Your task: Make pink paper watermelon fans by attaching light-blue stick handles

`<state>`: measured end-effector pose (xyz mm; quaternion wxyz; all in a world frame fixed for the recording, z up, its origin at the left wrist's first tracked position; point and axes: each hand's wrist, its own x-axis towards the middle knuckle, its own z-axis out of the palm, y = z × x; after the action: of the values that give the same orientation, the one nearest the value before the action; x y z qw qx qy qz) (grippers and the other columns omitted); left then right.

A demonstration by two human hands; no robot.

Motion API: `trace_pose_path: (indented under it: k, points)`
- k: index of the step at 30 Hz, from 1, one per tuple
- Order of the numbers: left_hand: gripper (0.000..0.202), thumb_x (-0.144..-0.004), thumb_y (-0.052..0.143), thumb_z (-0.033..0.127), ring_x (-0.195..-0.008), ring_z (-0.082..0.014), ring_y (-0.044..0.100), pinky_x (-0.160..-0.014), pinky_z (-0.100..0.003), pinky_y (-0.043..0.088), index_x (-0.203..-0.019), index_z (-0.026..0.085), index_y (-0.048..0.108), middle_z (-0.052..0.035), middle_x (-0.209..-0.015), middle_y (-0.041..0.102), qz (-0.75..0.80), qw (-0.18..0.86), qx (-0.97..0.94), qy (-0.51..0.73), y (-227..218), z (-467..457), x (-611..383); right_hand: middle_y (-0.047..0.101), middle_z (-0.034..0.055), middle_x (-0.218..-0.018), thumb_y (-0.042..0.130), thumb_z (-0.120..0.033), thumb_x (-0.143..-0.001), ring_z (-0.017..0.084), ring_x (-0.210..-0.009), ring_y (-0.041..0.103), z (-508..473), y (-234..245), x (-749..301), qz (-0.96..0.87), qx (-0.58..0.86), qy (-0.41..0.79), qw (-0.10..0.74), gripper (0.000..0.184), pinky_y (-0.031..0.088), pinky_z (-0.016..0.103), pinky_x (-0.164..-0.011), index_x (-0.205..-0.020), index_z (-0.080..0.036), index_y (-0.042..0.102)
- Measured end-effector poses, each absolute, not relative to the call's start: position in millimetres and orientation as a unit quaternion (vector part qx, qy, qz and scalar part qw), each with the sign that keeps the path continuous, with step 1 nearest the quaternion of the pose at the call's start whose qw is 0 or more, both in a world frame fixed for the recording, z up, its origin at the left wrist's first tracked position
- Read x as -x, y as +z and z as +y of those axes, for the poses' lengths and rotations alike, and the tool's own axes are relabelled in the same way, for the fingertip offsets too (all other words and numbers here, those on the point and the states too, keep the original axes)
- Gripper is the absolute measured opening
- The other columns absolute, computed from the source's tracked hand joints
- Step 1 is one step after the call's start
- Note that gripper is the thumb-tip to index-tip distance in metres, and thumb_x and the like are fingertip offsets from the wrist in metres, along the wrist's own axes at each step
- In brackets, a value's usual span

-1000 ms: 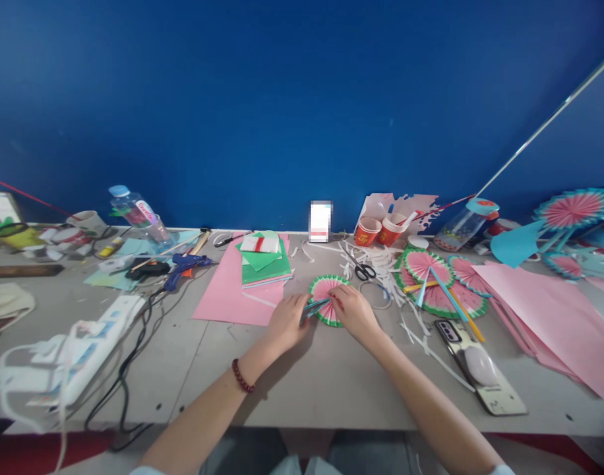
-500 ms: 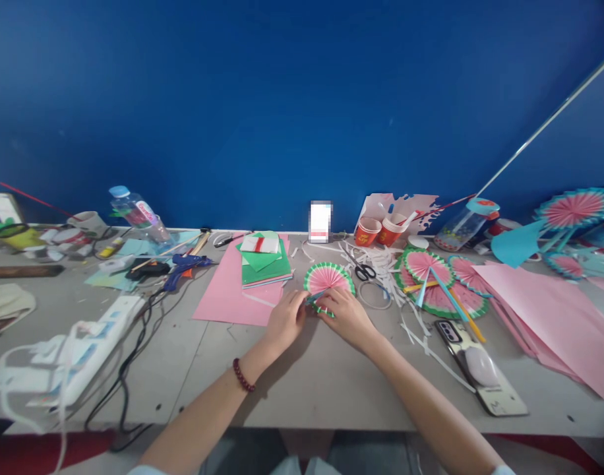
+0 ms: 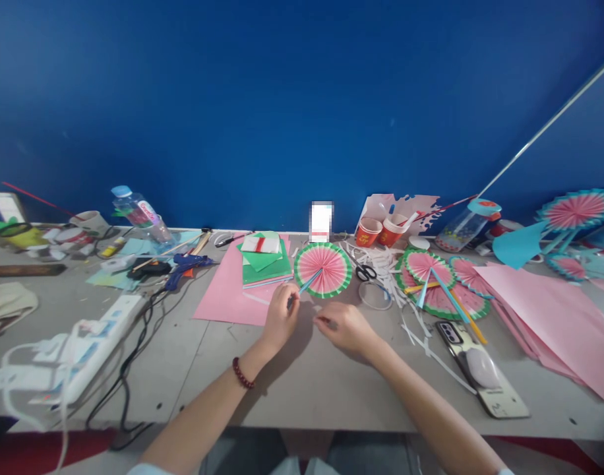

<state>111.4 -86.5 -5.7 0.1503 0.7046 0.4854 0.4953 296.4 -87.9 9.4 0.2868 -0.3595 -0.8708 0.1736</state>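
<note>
A round pleated paper fan, pink with a green rim and small dark specks, is spread into a full disc at the middle of the table. Its light blue handle runs down to the left into my left hand, whose fingers are closed around the end. My right hand is apart from the fan, a little below and to the right of it. Thumb and forefinger there are pinched together, and I see nothing between them. The nearest things on that side are black-handled scissors and a clear ring.
Left of the fan, green sheets lie on pink paper. Farther left are a blue glue gun and a power strip. On the right are paper strips, finished fans, a phone and paper cups.
The fan has swung up and now shows as a full disc, no longer partly covered. My right hand has let go of it and drawn back toward me; my left hand keeps the handle.
</note>
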Motion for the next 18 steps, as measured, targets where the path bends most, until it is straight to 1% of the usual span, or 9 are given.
trace_pose_path:
  k: [2,4,5,7,9,10,13,15,18]
  points:
    - [0.014,-0.082,0.042,0.007,-0.082,-0.0155,0.050,-0.074,-0.028,0.042,-0.078,0.020,0.045,-0.0022,-0.084,0.052,0.480,0.154,-0.695,0.513,-5.3,-87.5,-112.6,0.068,0.0039,-0.077,0.052,-0.029,-0.085,0.015,-0.065,0.058,-88.7,5.2,-291.0,-0.836,0.395,0.259,0.279,0.017,0.043,0.025,-0.061,-0.086,-0.021,0.067]
    - [0.015,-0.082,0.042,0.006,-0.084,-0.0155,0.051,-0.075,-0.029,0.042,-0.079,0.020,0.045,-0.0027,-0.085,0.052,0.472,0.157,-0.691,0.524,-6.6,-88.7,-114.2,0.069,0.0062,-0.089,0.051,-0.032,-0.085,0.015,-0.067,0.060,-87.2,-0.2,-285.7,-0.775,0.425,0.347,0.313,0.023,0.046,0.026,-0.062,-0.099,-0.020,0.066]
    - [0.015,-0.082,0.042,0.006,-0.085,-0.0156,0.052,-0.076,-0.029,0.043,-0.079,0.020,0.045,-0.0030,-0.086,0.052,0.466,0.161,-0.693,0.526,-7.6,-89.5,-115.2,0.069,0.0071,-0.091,0.051,-0.034,-0.084,0.015,-0.067,0.061,-85.9,-3.1,-283.5,-0.739,0.435,0.393,0.332,0.028,0.047,0.026,-0.060,-0.103,-0.019,0.065]
    - [0.015,-0.083,0.041,0.006,-0.086,-0.0156,0.053,-0.076,-0.029,0.044,-0.081,0.020,0.046,-0.0037,-0.088,0.053,0.455,0.174,-0.701,0.521,-9.7,-91.5,-117.4,0.069,0.0070,-0.086,0.052,-0.038,-0.083,0.015,-0.061,0.061,-82.9,-8.5,-280.1,-0.663,0.450,0.479,0.357,0.033,0.047,0.025,-0.053,-0.105,-0.017,0.064]
    - [0.014,-0.084,0.041,0.008,-0.088,-0.0158,0.054,-0.076,-0.029,0.045,-0.083,0.020,0.047,-0.0045,-0.091,0.054,0.446,0.184,-0.709,0.513,-11.0,-93.8,-119.7,0.067,0.0056,-0.076,0.055,-0.044,-0.079,0.013,-0.054,0.058,-80.3,-12.6,-277.8,-0.599,0.467,0.531,0.376,0.035,0.044,0.023,-0.046,-0.096,-0.015,0.065]
    - [0.013,-0.085,0.042,0.009,-0.088,-0.0158,0.055,-0.076,-0.028,0.045,-0.085,0.020,0.048,-0.0048,-0.092,0.055,0.443,0.184,-0.714,0.510,-11.2,-95.0,-120.9,0.067,0.0050,-0.071,0.058,-0.046,-0.076,0.013,-0.052,0.057,-79.4,-13.9,-276.9,-0.575,0.473,0.541,0.391,0.035,0.043,0.022,-0.045,-0.090,-0.014,0.066]
    - [0.012,-0.087,0.043,0.011,-0.089,-0.0159,0.057,-0.077,-0.029,0.047,-0.088,0.020,0.051,-0.0053,-0.092,0.058,0.429,0.161,-0.731,0.505,-10.1,-98.4,-123.9,0.065,0.0037,-0.064,0.067,-0.048,-0.066,0.014,-0.054,0.058,-78.3,-13.9,-274.3,-0.521,0.465,0.549,0.459,0.034,0.046,0.024,-0.048,-0.074,-0.015,0.065]
    - [0.012,-0.087,0.045,0.011,-0.090,-0.0163,0.058,-0.079,-0.030,0.047,-0.088,0.020,0.052,-0.0055,-0.093,0.060,0.415,0.141,-0.747,0.500,-8.3,-100.3,-125.3,0.064,0.0028,-0.063,0.071,-0.046,-0.061,0.015,-0.056,0.058,-78.7,-11.1,-273.3,-0.494,0.447,0.551,0.502,0.032,0.048,0.026,-0.051,-0.069,-0.016,0.063]
    - [0.013,-0.086,0.046,0.010,-0.091,-0.0168,0.059,-0.079,-0.031,0.048,-0.090,0.020,0.054,-0.0062,-0.094,0.063,0.397,0.127,-0.762,0.496,-5.0,-102.6,-126.5,0.062,0.0018,-0.061,0.075,-0.044,-0.059,0.015,-0.057,0.057,-80.1,-5.9,-273.9,-0.468,0.444,0.550,0.530,0.031,0.048,0.028,-0.053,-0.064,-0.017,0.061]
